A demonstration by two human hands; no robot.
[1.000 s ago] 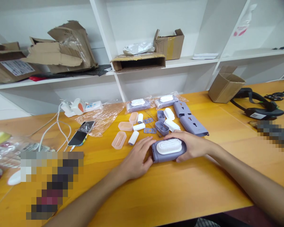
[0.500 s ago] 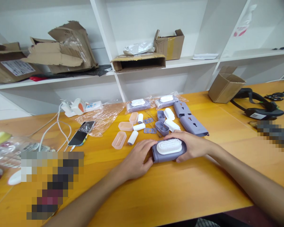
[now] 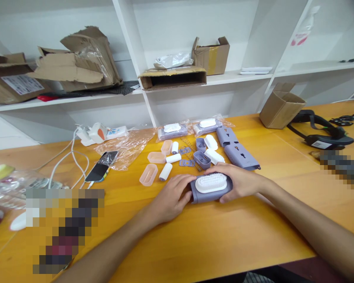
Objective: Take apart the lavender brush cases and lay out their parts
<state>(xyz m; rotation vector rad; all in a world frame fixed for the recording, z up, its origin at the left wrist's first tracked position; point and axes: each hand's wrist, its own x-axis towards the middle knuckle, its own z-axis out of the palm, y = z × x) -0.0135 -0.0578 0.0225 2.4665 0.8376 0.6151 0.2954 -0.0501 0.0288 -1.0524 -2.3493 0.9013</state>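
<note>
A purple plastic case with a white brush head (image 3: 211, 183) on top rests on the orange table (image 3: 224, 236). My right hand (image 3: 242, 181) wraps round its right end, fingers curled over the far edge. My left hand (image 3: 169, 196) presses its fingers and thumb against the case's left end. Just beyond lie loose parts: small purple trays (image 3: 202, 159), white rollers (image 3: 166, 171), peach trays (image 3: 148, 174), white brush heads (image 3: 214, 156), metal springs (image 3: 186, 141) and two long purple shells (image 3: 241, 156).
Two bagged brush sets (image 3: 171, 131) lie near the shelf. A phone (image 3: 101, 166) on a white cable, a charger (image 3: 97, 132) and clear plastic wrap sit at left. A cardboard box (image 3: 281, 109) and a black headset (image 3: 321, 131) stand at right. White shelves behind hold torn cartons.
Almost nothing has moved. My left hand's fingers have shifted slightly closer against the left end of the case.
</note>
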